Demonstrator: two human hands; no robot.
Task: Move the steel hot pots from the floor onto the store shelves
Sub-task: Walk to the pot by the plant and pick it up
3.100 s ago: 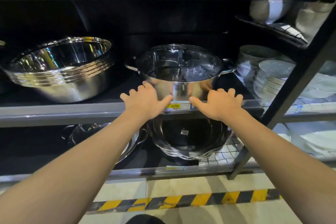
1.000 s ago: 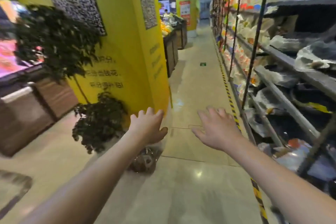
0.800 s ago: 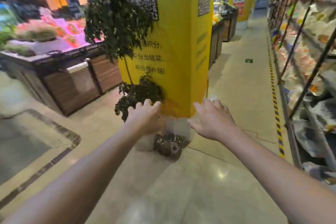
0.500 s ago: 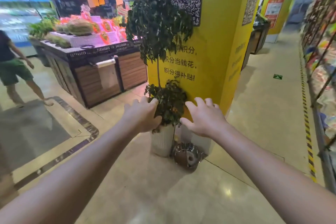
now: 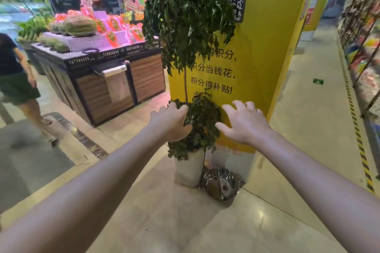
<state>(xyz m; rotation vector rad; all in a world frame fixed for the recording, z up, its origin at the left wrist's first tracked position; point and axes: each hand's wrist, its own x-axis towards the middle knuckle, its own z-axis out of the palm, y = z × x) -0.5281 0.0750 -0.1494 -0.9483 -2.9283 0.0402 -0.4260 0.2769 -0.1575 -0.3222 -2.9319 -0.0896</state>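
A steel hot pot [image 5: 221,185] with side handles stands on the beige floor tiles, tucked between a white planter and the foot of a yellow pillar. Both my arms stretch forward well above it. My left hand [image 5: 171,122] and my right hand [image 5: 243,122] are empty, fingers spread, palms down, held in the air in front of the plant's lower leaves. The store shelves [image 5: 365,51] run along the far right edge, blurred.
A potted tree in a white ribbed planter [image 5: 190,168] stands left of the pot against the yellow pillar [image 5: 261,57]. A wooden produce stand [image 5: 107,76] is at the left. A person [image 5: 15,80] walks at the far left. Yellow-black floor tape [image 5: 355,129] lines the shelf aisle.
I have let go of the pot on the shelf and turned away from the shelves toward the pillar. The floor pot has come nearer, and the walking person has stepped closer.
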